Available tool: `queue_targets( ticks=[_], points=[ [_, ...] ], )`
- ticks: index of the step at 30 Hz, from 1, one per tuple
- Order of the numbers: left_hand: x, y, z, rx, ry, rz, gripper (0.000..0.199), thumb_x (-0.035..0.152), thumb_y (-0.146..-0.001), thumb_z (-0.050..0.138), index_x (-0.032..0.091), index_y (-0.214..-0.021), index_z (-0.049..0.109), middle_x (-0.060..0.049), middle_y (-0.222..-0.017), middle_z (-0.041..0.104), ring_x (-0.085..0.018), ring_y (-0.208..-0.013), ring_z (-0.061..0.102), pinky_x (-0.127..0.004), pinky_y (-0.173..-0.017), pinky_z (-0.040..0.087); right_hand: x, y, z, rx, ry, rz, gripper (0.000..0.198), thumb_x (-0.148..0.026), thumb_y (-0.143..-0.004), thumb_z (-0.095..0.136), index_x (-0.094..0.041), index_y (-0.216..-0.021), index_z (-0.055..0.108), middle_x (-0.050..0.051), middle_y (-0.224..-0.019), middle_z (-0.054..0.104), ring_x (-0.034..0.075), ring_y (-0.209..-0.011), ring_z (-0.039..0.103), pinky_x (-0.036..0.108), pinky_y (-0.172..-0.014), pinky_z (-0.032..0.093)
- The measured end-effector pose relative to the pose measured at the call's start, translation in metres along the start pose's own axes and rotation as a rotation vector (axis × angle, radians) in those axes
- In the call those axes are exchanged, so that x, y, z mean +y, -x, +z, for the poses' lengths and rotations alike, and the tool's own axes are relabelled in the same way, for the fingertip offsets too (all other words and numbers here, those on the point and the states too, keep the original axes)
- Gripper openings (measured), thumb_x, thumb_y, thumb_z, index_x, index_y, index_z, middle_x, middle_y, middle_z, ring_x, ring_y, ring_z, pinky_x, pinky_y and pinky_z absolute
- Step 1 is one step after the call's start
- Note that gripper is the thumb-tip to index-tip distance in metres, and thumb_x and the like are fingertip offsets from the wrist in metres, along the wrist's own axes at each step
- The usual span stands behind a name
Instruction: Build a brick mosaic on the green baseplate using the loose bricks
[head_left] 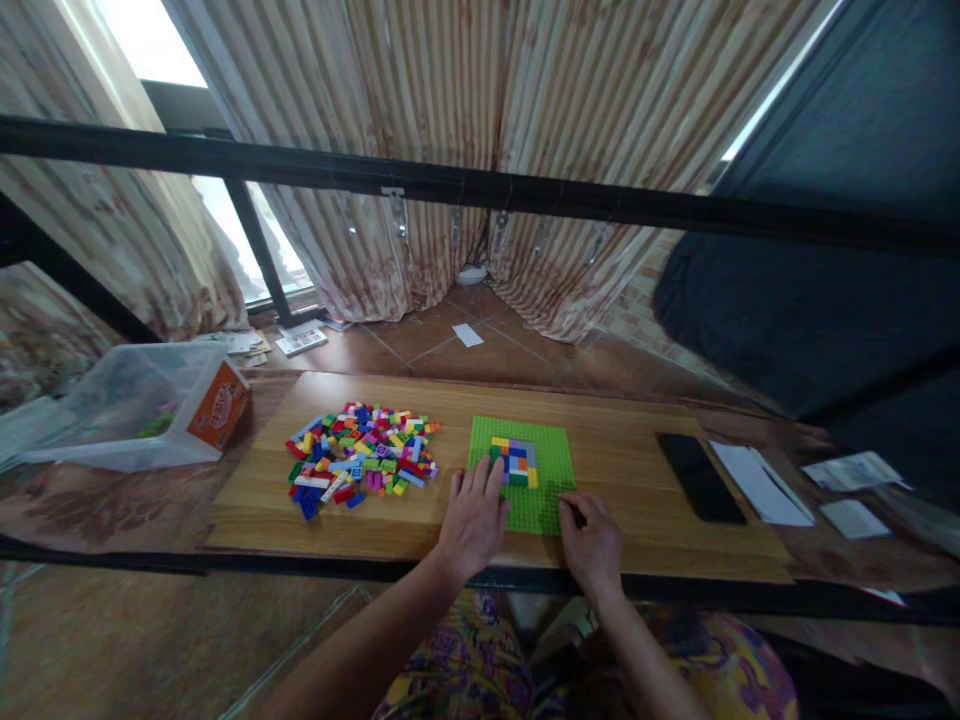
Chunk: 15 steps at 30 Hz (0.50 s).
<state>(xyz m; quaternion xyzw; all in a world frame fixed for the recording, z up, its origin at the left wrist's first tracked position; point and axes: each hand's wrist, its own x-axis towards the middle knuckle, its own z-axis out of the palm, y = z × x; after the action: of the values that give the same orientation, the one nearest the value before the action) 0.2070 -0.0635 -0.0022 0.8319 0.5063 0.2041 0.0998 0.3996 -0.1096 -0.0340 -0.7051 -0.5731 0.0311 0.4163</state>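
A bright green studded baseplate (551,455) lies on the wooden board. Near its middle, toy building bricks (517,462) in blue, yellow, white, grey, green and orange form a rough square. My left hand (474,512) rests over the plate's left edge, fingers stretched out, with the fingertips at the left side of the bricks. Its fingers cover part of them. At the plate's lower right edge, my right hand (592,540) has its fingers curled and thumb close to the index finger. Whatever may be between those fingers is hidden.
A heap of loose coloured bricks (367,455) is left on the wooden board (622,470). Right of the plate lie a black phone-like slab (701,477) and white paper (757,483). A clear plastic box (142,400) stands far left. A dark bar (450,180) crosses beyond the board.
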Motion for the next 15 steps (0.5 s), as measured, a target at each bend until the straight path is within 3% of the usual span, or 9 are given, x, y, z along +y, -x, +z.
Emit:
queue_targets(
  ticks=[4, 7, 11, 15],
  points=[
    [-0.009, 0.015, -0.001, 0.115, 0.154, -0.059, 0.054, 0.02, -0.093, 0.041, 0.014, -0.146, 0.031, -0.017, -0.146, 0.042, -0.026, -0.135, 0.04, -0.047, -0.109, 0.039, -0.006, -0.017, -0.005, -0.017, -0.094, 0.025, 0.03, -0.039, -0.09, 0.047, -0.018, -0.089, 0.068, 0.01, -0.087, 0.068, 0.022, -0.081, 0.063, 0.037, -0.073, 0.05],
    [-0.017, 0.031, -0.001, 0.151, 0.237, -0.03, 0.053, 0.02, -0.093, 0.041, 0.016, -0.145, 0.032, -0.016, -0.145, 0.043, -0.025, -0.135, 0.04, -0.046, -0.109, 0.041, -0.024, -0.04, 0.0, -0.002, -0.091, -0.043, 0.032, -0.04, -0.09, 0.046, -0.017, -0.093, 0.068, 0.011, -0.09, 0.068, 0.022, -0.081, 0.062, 0.037, -0.074, 0.05],
    [-0.022, 0.049, -0.004, 0.136, 0.293, -0.007, 0.049, 0.017, -0.092, 0.043, 0.016, -0.141, 0.039, -0.015, -0.141, 0.048, -0.024, -0.133, 0.044, -0.046, -0.109, 0.043, -0.055, -0.074, 0.029, -0.068, 0.011, -0.17, 0.035, -0.042, -0.092, 0.045, -0.017, -0.104, 0.066, 0.014, -0.103, 0.067, 0.025, -0.099, 0.061, 0.042, -0.088, 0.047],
    [-0.022, 0.058, -0.009, 0.107, 0.332, -0.021, 0.045, 0.013, -0.089, 0.044, 0.016, -0.134, 0.046, -0.014, -0.139, 0.05, -0.022, -0.132, 0.045, -0.044, -0.109, 0.044, -0.074, -0.086, 0.07, -0.17, 0.184, -0.23, 0.046, -0.047, -0.092, 0.044, -0.017, -0.124, 0.058, 0.019, -0.131, 0.057, 0.032, -0.123, 0.05, 0.052, -0.099, 0.038]
  ],
)
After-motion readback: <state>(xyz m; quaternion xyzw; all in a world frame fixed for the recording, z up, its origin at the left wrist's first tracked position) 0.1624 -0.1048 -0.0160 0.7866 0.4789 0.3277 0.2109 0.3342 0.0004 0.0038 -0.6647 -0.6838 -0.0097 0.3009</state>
